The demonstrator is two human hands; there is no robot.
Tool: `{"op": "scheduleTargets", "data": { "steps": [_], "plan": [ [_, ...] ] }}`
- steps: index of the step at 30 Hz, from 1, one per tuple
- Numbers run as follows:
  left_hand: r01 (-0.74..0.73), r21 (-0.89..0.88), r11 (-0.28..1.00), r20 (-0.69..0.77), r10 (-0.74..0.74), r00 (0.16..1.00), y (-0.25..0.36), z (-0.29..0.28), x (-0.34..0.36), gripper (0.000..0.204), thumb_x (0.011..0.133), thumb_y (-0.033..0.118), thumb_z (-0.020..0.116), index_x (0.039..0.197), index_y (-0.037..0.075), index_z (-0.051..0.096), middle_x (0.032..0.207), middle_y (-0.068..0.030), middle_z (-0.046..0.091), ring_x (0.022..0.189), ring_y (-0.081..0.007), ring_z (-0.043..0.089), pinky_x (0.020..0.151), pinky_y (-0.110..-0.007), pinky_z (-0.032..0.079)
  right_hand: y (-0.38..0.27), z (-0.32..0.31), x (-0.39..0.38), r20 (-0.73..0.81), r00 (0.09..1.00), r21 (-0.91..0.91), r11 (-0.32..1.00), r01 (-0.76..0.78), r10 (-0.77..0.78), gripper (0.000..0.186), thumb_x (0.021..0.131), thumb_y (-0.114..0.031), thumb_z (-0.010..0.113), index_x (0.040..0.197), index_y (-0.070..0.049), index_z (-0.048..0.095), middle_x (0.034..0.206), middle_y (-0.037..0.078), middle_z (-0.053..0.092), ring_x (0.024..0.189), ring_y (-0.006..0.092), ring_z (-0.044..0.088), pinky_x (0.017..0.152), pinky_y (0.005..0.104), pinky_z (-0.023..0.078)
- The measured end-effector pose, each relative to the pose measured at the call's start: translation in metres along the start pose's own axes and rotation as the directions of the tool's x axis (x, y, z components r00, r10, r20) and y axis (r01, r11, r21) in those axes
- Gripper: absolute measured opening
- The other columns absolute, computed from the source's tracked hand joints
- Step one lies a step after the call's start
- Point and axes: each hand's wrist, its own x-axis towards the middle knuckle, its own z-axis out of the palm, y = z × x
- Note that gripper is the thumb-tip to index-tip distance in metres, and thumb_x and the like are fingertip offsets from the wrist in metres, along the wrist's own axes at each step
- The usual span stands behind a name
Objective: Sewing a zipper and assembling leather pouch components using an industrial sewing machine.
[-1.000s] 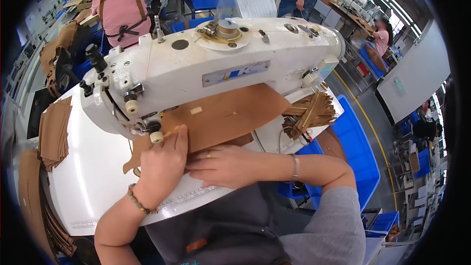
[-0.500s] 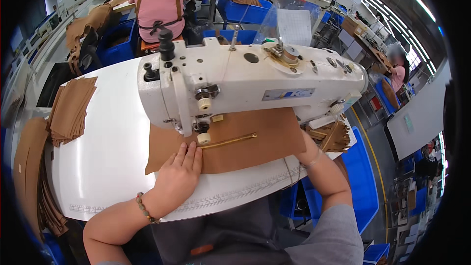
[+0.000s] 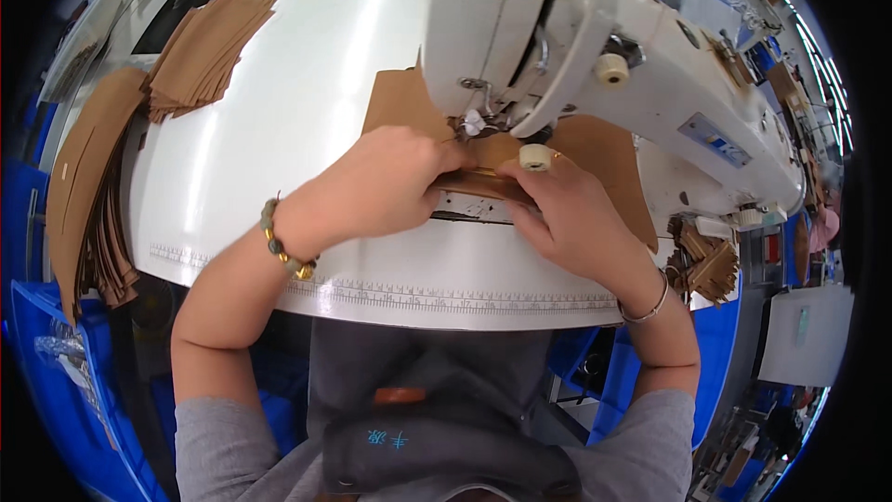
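A brown leather panel (image 3: 609,153) lies under the head of a white sewing machine (image 3: 641,46), its near edge folded up. My left hand (image 3: 381,177) is closed on the fold's left part, fingers curled and partly hidden. To its right, my right hand (image 3: 576,218) pinches the same fold, thumb on the near side and fingers behind it. Between the two hands a thin gold-coloured zipper strip (image 3: 481,170) shows along the fold, just in front of the needle area. The machine's cream knob hides part of my right fingers.
Brown leather pieces lie in a fanned stack (image 3: 209,56) at the table's far left. Longer brown panels (image 3: 84,186) hang over the left edge. Narrow leather strips (image 3: 711,265) are piled at the right. A ruler scale (image 3: 418,297) runs along the white table's front edge.
My left hand, flat on the panel before, is now closed on it. My right hand came from the panel's right side to its near edge, which is now folded up. The view has shifted too.
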Motion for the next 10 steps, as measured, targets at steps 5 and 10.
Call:
{"op": "scheduleTargets", "data": {
  "steps": [5,10],
  "plan": [
    [0.132,-0.312,0.941,0.124,-0.098,0.987,-0.01,-0.008,-0.007,0.052,0.077,-0.006,0.062,0.127,0.003,0.071,0.091,-0.0185,0.076,0.075,-0.0325,0.074,0.075,-0.039,0.059,0.009,0.026,0.009,0.076,0.995,-0.005,0.998,-0.056,0.056,0.03,0.09,-0.015,0.069,0.118,-0.003,0.07,0.107,0.02,0.067,0.101,0.0378,0.066,0.085,0.0496,0.056],
    [-0.025,0.218,0.976,-0.33,0.098,0.939,-0.001,-0.012,-0.059,0.05,0.079,0.007,0.078,0.129,0.012,0.074,0.107,-0.0128,0.078,0.096,-0.0277,0.077,0.08,-0.032,0.06,0.005,0.034,0.001,0.042,0.999,-0.116,0.993,-0.011,0.015,0.034,0.087,-0.014,0.074,0.12,-0.007,0.072,0.11,0.021,0.067,0.104,0.0403,0.066,0.087,0.0467,0.056]
  ]
}}
